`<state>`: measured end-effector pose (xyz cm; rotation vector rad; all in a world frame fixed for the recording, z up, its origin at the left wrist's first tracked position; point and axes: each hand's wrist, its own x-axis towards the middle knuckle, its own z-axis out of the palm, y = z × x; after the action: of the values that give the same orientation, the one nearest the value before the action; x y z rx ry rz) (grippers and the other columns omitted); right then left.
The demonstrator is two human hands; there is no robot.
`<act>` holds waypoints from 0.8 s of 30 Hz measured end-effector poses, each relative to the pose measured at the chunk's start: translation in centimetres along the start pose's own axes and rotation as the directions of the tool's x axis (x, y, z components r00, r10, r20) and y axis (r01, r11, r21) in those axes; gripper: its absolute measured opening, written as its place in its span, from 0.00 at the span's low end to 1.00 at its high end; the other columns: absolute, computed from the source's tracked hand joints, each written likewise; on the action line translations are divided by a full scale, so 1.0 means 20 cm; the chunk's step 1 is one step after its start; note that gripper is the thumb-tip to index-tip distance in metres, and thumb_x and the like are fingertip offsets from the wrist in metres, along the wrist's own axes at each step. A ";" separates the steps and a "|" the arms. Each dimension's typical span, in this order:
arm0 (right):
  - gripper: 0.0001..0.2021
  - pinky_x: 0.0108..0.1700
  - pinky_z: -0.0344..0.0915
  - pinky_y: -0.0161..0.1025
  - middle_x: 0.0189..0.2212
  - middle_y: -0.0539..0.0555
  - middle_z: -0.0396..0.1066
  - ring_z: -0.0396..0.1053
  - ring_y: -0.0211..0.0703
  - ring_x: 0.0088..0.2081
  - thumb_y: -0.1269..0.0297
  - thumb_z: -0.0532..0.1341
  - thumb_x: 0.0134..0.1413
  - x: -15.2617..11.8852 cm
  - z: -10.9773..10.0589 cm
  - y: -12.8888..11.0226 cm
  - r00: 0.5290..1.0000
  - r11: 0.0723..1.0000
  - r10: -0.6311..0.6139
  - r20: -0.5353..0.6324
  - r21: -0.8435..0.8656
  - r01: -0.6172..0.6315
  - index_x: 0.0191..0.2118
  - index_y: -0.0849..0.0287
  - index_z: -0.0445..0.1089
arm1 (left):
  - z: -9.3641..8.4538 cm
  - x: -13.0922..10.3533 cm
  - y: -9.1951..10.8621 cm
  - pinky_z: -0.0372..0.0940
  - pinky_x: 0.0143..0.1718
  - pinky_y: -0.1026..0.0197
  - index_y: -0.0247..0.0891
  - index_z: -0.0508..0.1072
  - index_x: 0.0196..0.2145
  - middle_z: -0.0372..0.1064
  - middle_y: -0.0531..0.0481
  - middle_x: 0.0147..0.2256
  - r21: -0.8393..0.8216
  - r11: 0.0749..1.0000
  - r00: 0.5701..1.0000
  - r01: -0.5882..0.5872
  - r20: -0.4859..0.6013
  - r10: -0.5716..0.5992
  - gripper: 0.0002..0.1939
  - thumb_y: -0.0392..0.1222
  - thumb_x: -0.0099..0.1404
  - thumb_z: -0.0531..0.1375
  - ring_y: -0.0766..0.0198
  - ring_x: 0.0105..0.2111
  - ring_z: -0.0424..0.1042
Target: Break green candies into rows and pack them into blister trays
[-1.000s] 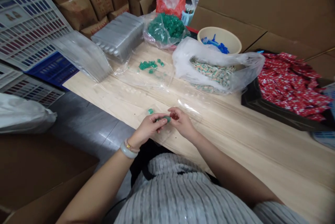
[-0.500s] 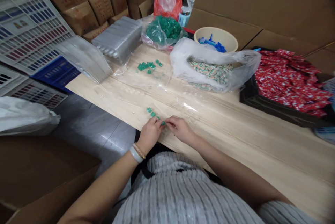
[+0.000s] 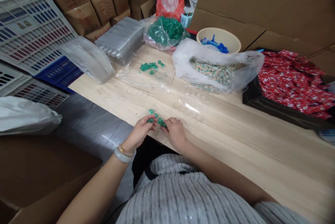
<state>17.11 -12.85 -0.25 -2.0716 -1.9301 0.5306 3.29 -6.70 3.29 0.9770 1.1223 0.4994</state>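
Near the table's front edge, my left hand (image 3: 140,132) is loosely curled, with a small green piece (image 3: 150,120) between its thumb and fingers. Just to the right, my right hand (image 3: 176,133) has its fingers bent together over green pieces (image 3: 161,122), pinching at their edge. More green pieces (image 3: 156,115) lie in a short row between and beyond the hands. Clear plastic film shows under them, its outline hard to make out. Farther back, several loose green pieces (image 3: 149,66) rest on a clear plastic sheet.
Behind lie stacked clear sleeves (image 3: 119,38), a bag of green pieces (image 3: 167,31) and a cream bowl (image 3: 200,38) with blue items. To the right, a white bag (image 3: 180,58) holds striped packets, beside a black tray (image 3: 274,110) of red packets. Crates (image 3: 26,24) stand left.
My hands have moved apart; the left has shifted left and turned palm inward. More green pieces now show between them. The view has shifted slightly.
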 end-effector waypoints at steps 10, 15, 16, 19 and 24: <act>0.12 0.33 0.63 0.34 0.31 0.54 0.67 0.65 0.37 0.32 0.72 0.53 0.50 0.13 -0.23 0.00 0.987 0.774 -0.103 -0.125 0.614 0.158 0.40 0.58 0.68 | 0.07 0.06 0.10 0.60 0.28 0.63 0.33 0.64 0.40 0.65 0.50 0.29 0.076 0.995 0.976 -0.065 0.212 0.048 0.12 0.39 0.57 0.51 0.67 0.27 0.65; 0.07 0.29 0.61 0.33 0.26 0.51 0.69 0.66 0.36 0.28 0.70 0.55 0.47 0.16 -0.18 0.01 0.996 0.727 0.035 -0.077 0.686 0.028 0.31 0.59 0.69 | 0.08 0.11 0.07 0.60 0.35 0.61 0.35 0.69 0.39 0.66 0.48 0.33 0.418 0.852 0.947 -0.314 0.204 0.248 0.14 0.35 0.54 0.53 0.64 0.32 0.64; 0.06 0.28 0.61 0.33 0.24 0.51 0.69 0.65 0.36 0.26 0.70 0.55 0.47 0.15 -0.18 0.01 0.996 0.737 0.064 -0.065 0.676 -0.003 0.29 0.59 0.68 | 0.08 0.12 0.06 0.60 0.36 0.60 0.35 0.69 0.40 0.66 0.47 0.34 0.465 0.818 0.941 -0.338 0.158 0.299 0.15 0.35 0.53 0.54 0.63 0.32 0.64; 0.05 0.25 0.58 0.32 0.19 0.49 0.66 0.62 0.35 0.22 0.69 0.55 0.45 0.13 -0.19 0.00 0.988 0.790 0.141 -0.068 0.609 -0.071 0.24 0.60 0.66 | 0.09 0.12 0.03 0.61 0.36 0.60 0.35 0.69 0.39 0.67 0.46 0.33 0.521 0.783 0.922 -0.340 0.019 0.388 0.15 0.34 0.52 0.55 0.64 0.31 0.65; 0.05 0.28 0.61 0.34 0.24 0.51 0.66 0.63 0.36 0.26 0.70 0.53 0.47 0.09 -0.22 0.00 0.980 0.854 0.056 -0.189 0.517 0.051 0.28 0.59 0.66 | 0.12 0.09 0.06 0.61 0.30 0.63 0.34 0.71 0.33 0.68 0.50 0.27 0.236 0.950 0.973 -0.205 -0.061 0.225 0.09 0.34 0.52 0.55 0.67 0.26 0.66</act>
<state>19.19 -10.85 3.60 -1.7004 -1.4623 0.7236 6.39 -5.68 3.69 1.2986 1.1751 0.6019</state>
